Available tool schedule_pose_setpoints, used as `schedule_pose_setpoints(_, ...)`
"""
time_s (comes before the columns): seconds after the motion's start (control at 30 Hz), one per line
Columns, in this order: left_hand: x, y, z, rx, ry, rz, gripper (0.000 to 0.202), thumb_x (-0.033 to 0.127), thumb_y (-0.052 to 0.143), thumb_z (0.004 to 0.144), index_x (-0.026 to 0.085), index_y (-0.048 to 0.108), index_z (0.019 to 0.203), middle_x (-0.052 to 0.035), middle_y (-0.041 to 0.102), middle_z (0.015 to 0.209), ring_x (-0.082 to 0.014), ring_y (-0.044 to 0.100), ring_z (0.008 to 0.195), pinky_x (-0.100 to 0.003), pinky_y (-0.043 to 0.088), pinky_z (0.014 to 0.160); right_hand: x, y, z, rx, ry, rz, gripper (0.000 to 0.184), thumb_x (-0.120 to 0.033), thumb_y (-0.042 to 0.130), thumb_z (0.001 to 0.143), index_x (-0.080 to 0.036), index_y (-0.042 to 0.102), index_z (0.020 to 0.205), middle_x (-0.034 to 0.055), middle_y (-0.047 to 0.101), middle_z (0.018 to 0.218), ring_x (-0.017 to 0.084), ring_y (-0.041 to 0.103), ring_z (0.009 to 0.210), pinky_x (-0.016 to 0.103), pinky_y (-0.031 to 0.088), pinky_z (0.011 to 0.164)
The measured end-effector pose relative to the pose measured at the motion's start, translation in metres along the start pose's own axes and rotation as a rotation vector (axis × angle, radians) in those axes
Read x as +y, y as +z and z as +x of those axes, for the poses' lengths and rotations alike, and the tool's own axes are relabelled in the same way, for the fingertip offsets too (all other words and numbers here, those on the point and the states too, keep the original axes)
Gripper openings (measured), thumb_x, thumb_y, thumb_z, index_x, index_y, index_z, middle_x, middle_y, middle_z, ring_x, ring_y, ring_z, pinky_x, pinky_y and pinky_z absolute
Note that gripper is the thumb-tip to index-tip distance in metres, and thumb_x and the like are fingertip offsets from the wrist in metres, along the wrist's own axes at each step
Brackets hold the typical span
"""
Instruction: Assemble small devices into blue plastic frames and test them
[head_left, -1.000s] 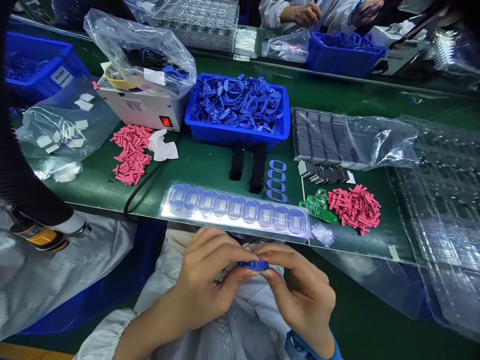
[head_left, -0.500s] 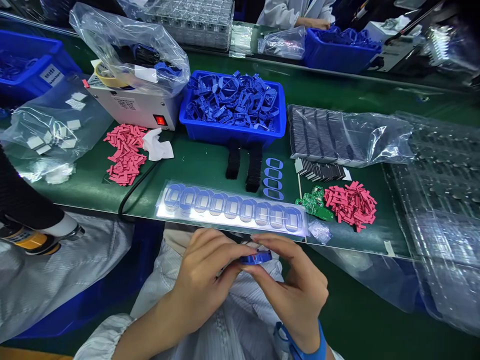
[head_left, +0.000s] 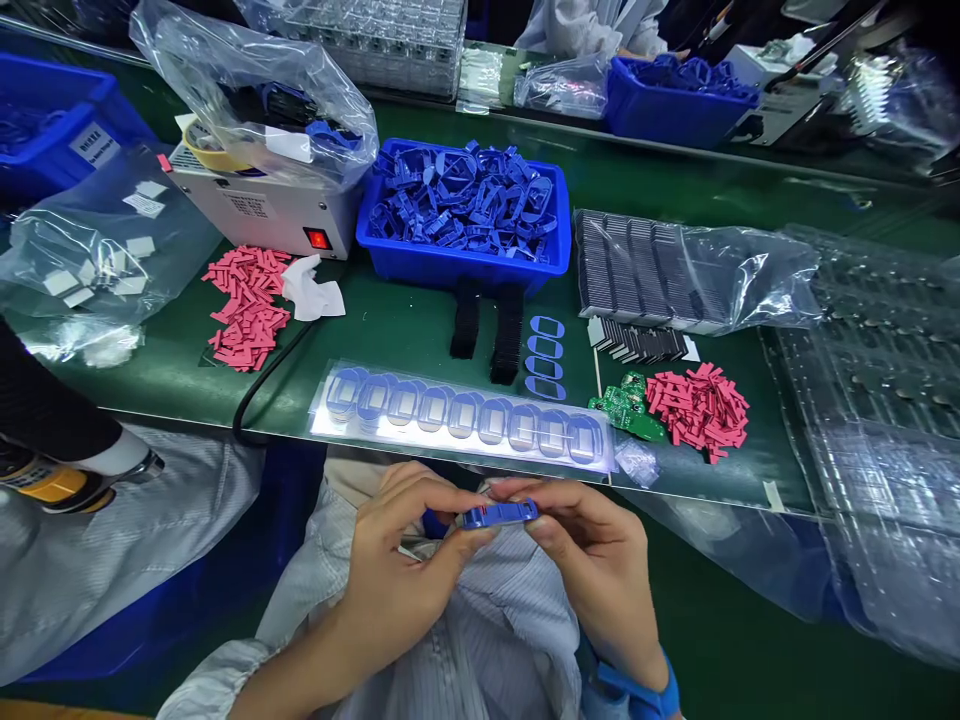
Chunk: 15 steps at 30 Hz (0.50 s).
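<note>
Log, head view. My left hand (head_left: 394, 565) and right hand (head_left: 596, 570) both grasp a blue plastic frame (head_left: 500, 515), pinched between thumbs and fingertips at its two ends; neither hand has released it. The frame is held above my striped smock (head_left: 480, 640), at about 6 o'clock from the middle of the green bench (head_left: 405, 330) and clear of its surface. Its long axis lies nearly level, running 9 to 3 o'clock, with the 3 o'clock end rising slightly. A pale strip on the frame faces up toward the camera. A darker blue bit just past my left fingers may belong to the frame; I cannot tell.

Handling judgement: light, fairly stiff moulded plastic, thin enough to flex or crack under hard bending. The smooth faces may slip, so the short ends look like the best hold, as now.

Nearby, at 12 o'clock, a blue plastic tote (head_left: 450, 270) is heaped with similar frames. Just ahead of my hands lies a clear film strip (head_left: 461, 450) bearing a row of oval blue-rimmed pieces. Green circuit boards (head_left: 628, 408) and pink foam strips (head_left: 700, 410) lie at 1 o'clock.
</note>
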<state>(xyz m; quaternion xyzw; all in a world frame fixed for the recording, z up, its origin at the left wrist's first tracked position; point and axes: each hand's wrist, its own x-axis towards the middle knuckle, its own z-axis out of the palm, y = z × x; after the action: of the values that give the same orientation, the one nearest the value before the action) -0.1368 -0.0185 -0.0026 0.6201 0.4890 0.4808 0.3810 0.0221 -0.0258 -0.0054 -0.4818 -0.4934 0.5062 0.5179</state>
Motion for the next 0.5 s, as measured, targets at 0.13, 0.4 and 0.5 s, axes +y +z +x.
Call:
schedule_pose_setpoints(0.13,0.0000,-0.0043,0.0009,-0.075,-0.064,-0.048,0.014,0.013,0.073,0.070,0.022,0.066,0.078,0.0015,0.065,0.064,-0.0157,0.059,0.061,-0.030,0.047,0.058,-0.0021,-0.0045,0.0004,0.000,-0.048,-0.018,0.005,-0.021,0.066,0.080,-0.022,0.070,0.084,0.0042,0.074,0.080,0.019,0.072,0.075,0.028,0.060,0.066)
schedule_pose_setpoints(0.4,-0.0023,-0.0081,0.0033,-0.139,-0.091,-0.043,0.003,0.021,0.066,0.078,0.021,0.065,0.076,-0.0002,0.068,0.064,-0.0150,0.063,0.057,-0.026,0.048,0.051,-0.0037,-0.0066,0.0033,-0.094,0.004,-0.032,0.006,-0.019,0.065,0.080,-0.022,0.068,0.083,0.0040,0.074,0.084,0.018,0.071,0.078,0.026,0.060,0.067)
schedule_pose_setpoints(0.5,-0.0012,-0.0056,0.0018,-0.077,-0.038,-0.091,0.002,0.020,0.066,0.078,0.020,0.064,0.078,-0.0003,0.069,0.066,-0.0143,0.063,0.059,-0.025,0.050,0.054,-0.0027,-0.0058,0.0005,-0.133,0.018,0.020,0.010,-0.020,0.062,0.083,-0.024,0.068,0.090,0.0042,0.074,0.091,0.019,0.070,0.085,0.029,0.060,0.072)
